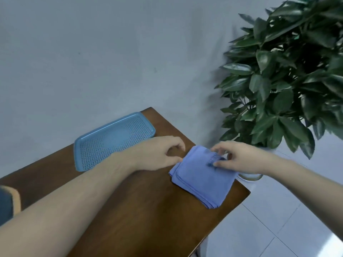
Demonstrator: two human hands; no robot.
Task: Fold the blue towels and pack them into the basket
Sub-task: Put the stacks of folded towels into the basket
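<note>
Both forearms enter from the bottom edge, cut off below the elbows. At the left edge a dark and orange shape is mostly out of frame; I cannot tell what it is. The wooden table (130, 210) carries a folded stack of soft blue towels (199, 179) at its right edge. The right hand (239, 157) pinches the stack's far corner, its fingertips blurred. The left hand (157, 154) touches the stack's left corner with loosely curled fingers, gripping nothing visible. The basket (113, 140), shallow perforated blue plastic, lies at the far left corner. A leafy plant (287, 71) stands beyond the right edge.
</note>
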